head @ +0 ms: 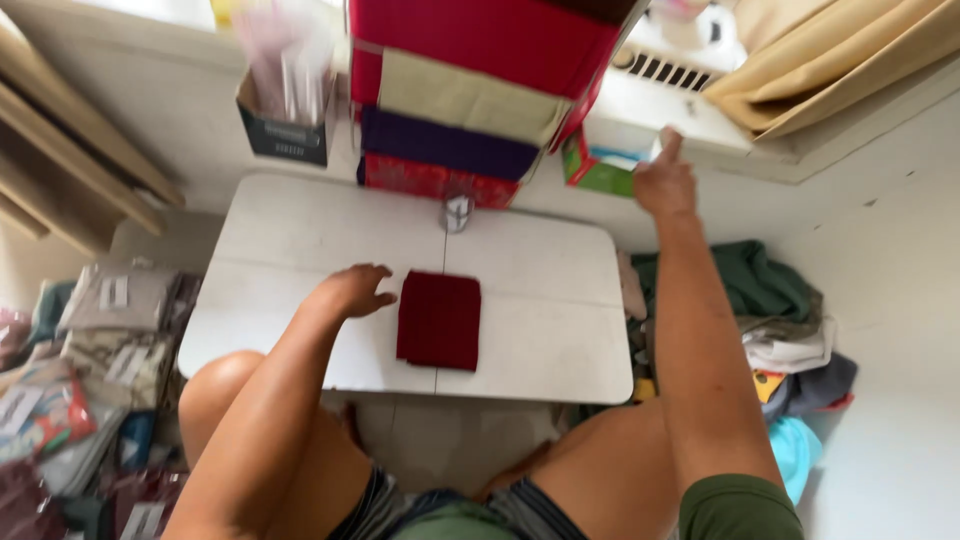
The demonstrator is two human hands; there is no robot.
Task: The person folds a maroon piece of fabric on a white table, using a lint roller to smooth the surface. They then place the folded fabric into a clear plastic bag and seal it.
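Note:
A folded dark red cloth (pixel 438 319) lies on the small white folding table (pixel 290 240) in front of me. My left hand (pixel 352 290) rests on the table just left of the cloth, fingers curled and touching its left edge. My right hand (pixel 663 180) reaches far to the back right, fingers at a green and white box (pixel 598 170) on the ledge beside the table. Whether it grips the box is unclear.
A stack of folded red, cream and purple fabrics (pixel 460 100) stands at the table's back edge, with a small metal object (pixel 457 212) before it. A dark box of packets (pixel 285 130) sits back left. Packaged cloths (pixel 100 350) pile left; loose clothes (pixel 780 310) lie right.

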